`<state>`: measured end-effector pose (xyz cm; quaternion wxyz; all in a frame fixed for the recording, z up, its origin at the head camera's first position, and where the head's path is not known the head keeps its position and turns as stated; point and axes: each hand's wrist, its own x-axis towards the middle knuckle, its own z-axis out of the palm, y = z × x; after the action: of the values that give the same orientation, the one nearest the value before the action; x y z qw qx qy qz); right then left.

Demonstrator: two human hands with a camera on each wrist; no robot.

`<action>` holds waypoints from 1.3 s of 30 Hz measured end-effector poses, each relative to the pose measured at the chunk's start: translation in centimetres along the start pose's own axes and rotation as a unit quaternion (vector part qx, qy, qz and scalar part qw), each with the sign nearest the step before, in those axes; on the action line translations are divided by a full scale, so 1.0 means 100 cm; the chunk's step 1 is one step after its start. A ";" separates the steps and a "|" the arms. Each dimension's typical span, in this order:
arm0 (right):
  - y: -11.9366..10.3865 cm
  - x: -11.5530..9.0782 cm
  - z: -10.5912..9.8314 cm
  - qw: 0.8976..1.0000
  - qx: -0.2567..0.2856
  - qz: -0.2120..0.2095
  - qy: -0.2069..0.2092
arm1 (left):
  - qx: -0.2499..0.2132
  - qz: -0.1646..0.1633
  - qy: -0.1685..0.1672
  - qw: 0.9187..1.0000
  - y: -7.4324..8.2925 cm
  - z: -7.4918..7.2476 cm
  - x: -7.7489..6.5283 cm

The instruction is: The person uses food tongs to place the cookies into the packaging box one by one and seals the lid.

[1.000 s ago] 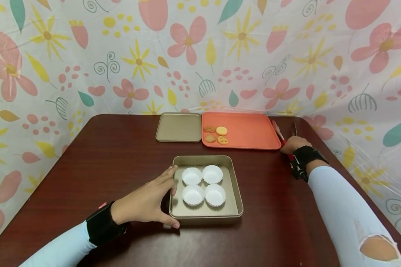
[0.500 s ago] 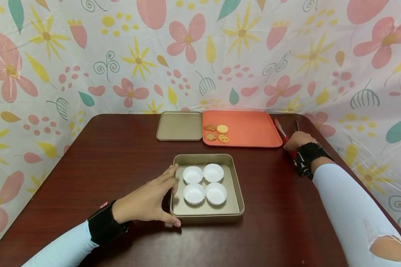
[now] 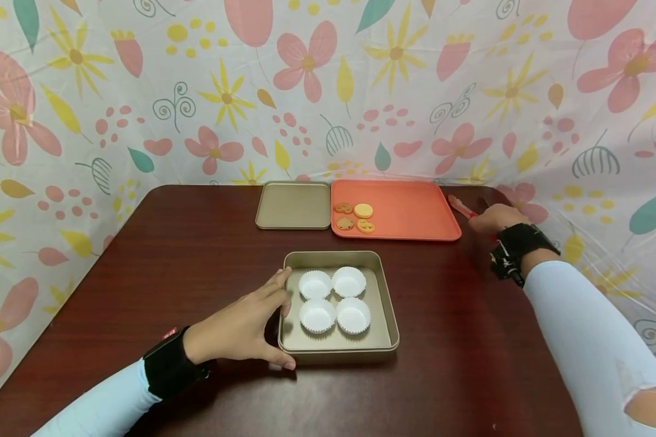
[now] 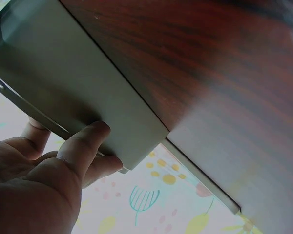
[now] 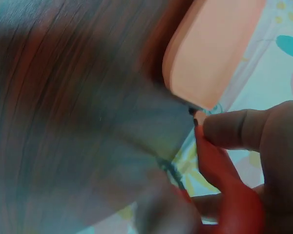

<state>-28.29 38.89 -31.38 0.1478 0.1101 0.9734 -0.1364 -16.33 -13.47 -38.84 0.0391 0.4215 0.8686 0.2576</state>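
Note:
In the head view, a square gold baking tin (image 3: 387, 303) stands near the front middle of the table and holds several white paper cupcake liners (image 3: 352, 315). My left hand (image 3: 246, 321) grips the tin's left side, thumb at the front corner and fingers along the rim. The left wrist view has these fingertips (image 4: 98, 130) against the tin's outer wall (image 4: 78, 73). At the far right, my right hand (image 3: 497, 220) holds red-handled tongs (image 3: 461, 206), their arms spread apart. Close up, the right wrist view shows the red handle (image 5: 217, 168) between thumb and fingers.
An orange tray (image 3: 410, 209) lies at the back, with several small cookies (image 3: 363, 210) at its left end. Against its left side sits a flat gold lid or shallow tray (image 3: 294, 206). Behind the dark wooden table (image 3: 186, 255) hangs a floral cloth (image 3: 328, 91).
My right hand has shifted to the right and slightly farther back with the tongs, and the wrist has turned a little. My left hand stays on the tin.

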 end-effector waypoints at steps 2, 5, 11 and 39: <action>0.001 -0.001 -0.001 1.000 -0.003 0.002 0.006 | 0.001 0.000 -0.001 1.000 0.000 0.000 0.000; 0.002 -0.002 -0.002 0.999 -0.018 -0.007 0.029 | 0.005 0.001 -0.002 1.000 0.000 0.000 0.000; -0.001 -0.003 0.001 0.995 -0.057 -0.019 0.073 | 0.009 -0.002 -0.003 1.000 -0.001 0.001 0.000; -0.058 -0.003 0.010 0.984 -0.029 0.016 0.175 | 0.004 -0.003 -0.007 1.000 -0.002 0.001 -0.001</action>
<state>-29.16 33.13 -30.88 -0.0197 0.1437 0.9858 -0.0845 -16.37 -13.63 -39.00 0.0443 0.4212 0.8705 0.2506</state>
